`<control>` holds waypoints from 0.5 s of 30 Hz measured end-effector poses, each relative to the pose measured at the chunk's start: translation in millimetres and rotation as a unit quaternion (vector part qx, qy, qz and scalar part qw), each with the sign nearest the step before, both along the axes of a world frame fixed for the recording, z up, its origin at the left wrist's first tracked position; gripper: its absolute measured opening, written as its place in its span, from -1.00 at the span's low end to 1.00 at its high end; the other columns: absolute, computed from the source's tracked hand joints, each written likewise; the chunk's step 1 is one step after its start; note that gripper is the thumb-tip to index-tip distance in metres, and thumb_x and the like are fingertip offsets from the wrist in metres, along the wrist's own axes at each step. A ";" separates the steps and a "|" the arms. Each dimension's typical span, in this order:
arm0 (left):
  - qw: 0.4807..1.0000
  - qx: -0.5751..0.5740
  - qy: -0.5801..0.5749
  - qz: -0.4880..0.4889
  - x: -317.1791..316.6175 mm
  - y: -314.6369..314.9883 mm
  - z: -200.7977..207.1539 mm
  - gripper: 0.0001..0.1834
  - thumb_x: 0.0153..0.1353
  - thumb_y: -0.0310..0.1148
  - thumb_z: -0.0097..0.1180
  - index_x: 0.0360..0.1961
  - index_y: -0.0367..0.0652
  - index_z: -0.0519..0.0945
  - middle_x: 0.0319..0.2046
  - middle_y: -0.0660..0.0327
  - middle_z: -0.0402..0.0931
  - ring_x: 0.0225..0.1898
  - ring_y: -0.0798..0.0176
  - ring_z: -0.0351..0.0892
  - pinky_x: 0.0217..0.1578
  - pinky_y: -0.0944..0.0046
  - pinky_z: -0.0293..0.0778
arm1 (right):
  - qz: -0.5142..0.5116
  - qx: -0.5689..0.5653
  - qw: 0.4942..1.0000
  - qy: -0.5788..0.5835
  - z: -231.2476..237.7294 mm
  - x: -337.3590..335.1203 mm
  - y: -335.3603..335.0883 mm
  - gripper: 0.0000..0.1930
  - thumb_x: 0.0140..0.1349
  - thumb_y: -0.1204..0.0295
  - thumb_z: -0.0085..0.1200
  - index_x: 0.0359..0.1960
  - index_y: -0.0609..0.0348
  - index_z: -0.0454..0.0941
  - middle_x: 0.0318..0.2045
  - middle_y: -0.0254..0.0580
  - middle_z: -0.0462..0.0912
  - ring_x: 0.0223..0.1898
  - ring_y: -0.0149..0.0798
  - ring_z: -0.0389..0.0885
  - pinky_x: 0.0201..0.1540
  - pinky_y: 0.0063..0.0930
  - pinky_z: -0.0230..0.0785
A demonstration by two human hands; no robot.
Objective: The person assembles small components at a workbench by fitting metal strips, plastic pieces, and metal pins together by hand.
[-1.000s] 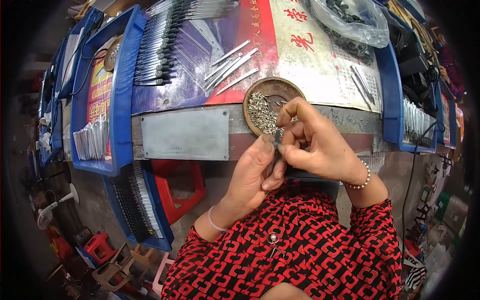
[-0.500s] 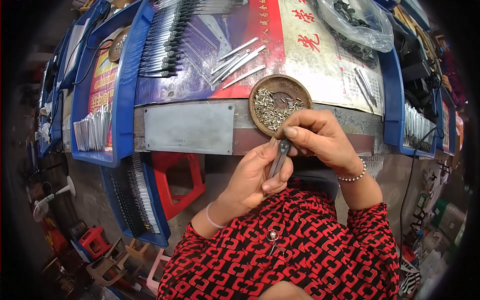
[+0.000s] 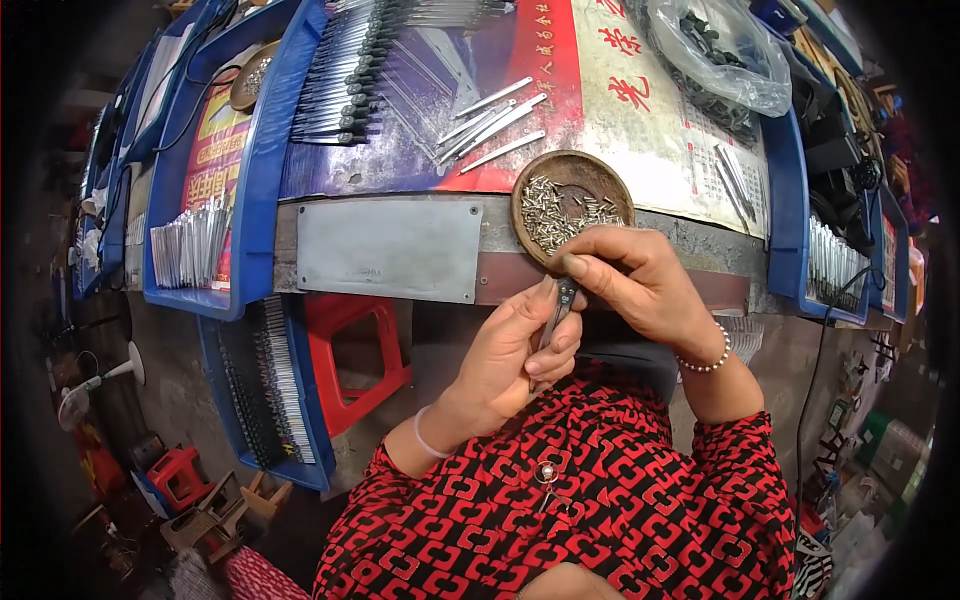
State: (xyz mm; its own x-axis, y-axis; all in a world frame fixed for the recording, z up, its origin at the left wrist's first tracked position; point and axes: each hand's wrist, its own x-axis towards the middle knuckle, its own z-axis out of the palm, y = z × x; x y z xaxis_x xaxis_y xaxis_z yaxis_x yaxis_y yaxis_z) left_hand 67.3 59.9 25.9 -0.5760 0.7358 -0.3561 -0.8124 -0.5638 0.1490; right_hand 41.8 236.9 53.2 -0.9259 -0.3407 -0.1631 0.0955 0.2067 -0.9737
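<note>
My left hand (image 3: 505,350) is closed round a slim metal strip with a black end piece (image 3: 564,297), the black end pointing up between thumb and fingers. Against that black end, my right hand (image 3: 650,285) has its thumb and forefinger pinched together. Whatever lies in this pinch is too small or hidden to make out. Just beyond both hands, a round wooden bowl (image 3: 603,172) holds many small silver rivet-like pins (image 3: 552,222). Several bare metal strips (image 3: 505,125) lie loose on the bench past the bowl.
Black-ended strips (image 3: 345,90) lie in a row at the far left. A clear plastic bag of black parts (image 3: 735,70) stands far right. Blue trays with metal strips (image 3: 237,240) flank the bench. Below the bench edge sits a red stool (image 3: 385,385).
The view has shifted slightly. My left hand still grips the black-ended strip, which is tilted a little more upright, and my right fingers stay pinched at its black end.
</note>
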 end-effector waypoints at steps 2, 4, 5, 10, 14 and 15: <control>1.000 0.010 -0.015 -0.018 -1.2 -2.4 0.7 -0.66 0.38 -0.11 -0.25 -0.17 -0.19 0.39 -0.62 0.30 0.38 -0.78 0.55 0.08 -0.74 0.53 0.04 | 0.003 0.050 0.990 0.133 12.0 -3.9 0.5 -0.84 0.16 0.46 0.04 -0.25 0.25 0.50 -0.36 -0.20 0.57 -0.38 -0.33 0.54 -0.33 -0.53 0.37; 1.000 0.001 -0.007 -0.009 -3.2 -4.8 4.5 -0.68 0.39 -0.16 -0.27 -0.13 -0.18 0.38 -0.61 0.28 0.39 -0.77 0.53 0.10 -0.73 0.52 0.06 | 0.006 0.099 0.958 0.268 24.9 -8.7 2.0 -0.80 0.09 0.49 0.06 -0.22 0.23 0.50 -0.28 -0.16 0.56 -0.32 -0.24 0.54 -0.30 -0.47 0.39; 1.000 -0.008 -0.002 -0.002 -4.4 -6.1 7.3 -0.70 0.39 -0.20 -0.29 -0.08 -0.17 0.37 -0.60 0.25 0.40 -0.77 0.50 0.11 -0.72 0.52 0.07 | 0.088 0.161 0.931 0.316 31.6 -9.6 4.1 -0.75 0.03 0.49 0.08 -0.20 0.21 0.49 -0.24 -0.17 0.55 -0.29 -0.19 0.52 -0.27 -0.44 0.40; 0.996 -0.081 0.033 -0.005 -8.9 -12.7 15.1 -0.68 0.34 -0.39 -0.38 0.05 -0.17 0.31 -0.55 0.16 0.43 -0.73 0.44 0.19 -0.71 0.50 0.11 | 0.244 0.309 0.813 0.429 49.8 -9.3 -9.4 -0.80 -0.08 0.41 0.02 -0.38 0.21 0.47 -0.36 -0.27 0.46 -0.35 -0.27 0.43 -0.31 -0.43 0.37; 0.982 -0.188 0.031 -0.005 -17.1 -18.3 24.7 -0.69 0.34 -0.40 -0.36 0.04 -0.21 0.31 -0.49 0.13 0.47 -0.65 0.41 0.33 -0.70 0.51 0.13 | 0.292 0.342 0.776 0.443 57.4 -13.8 -21.2 -0.85 -0.06 0.39 0.01 -0.47 0.18 0.43 -0.41 -0.27 0.43 -0.35 -0.31 0.44 -0.35 -0.50 0.34; 0.980 -0.180 0.081 -0.027 -19.7 -24.3 21.3 -0.67 0.34 -0.38 -0.35 0.08 -0.21 0.27 -0.41 0.10 0.49 -0.58 0.36 0.40 -0.63 0.47 0.24 | 0.279 0.324 0.776 0.463 55.6 -17.8 -24.5 -0.87 -0.06 0.40 0.01 -0.51 0.18 0.41 -0.44 -0.26 0.42 -0.37 -0.31 0.46 -0.36 -0.45 0.35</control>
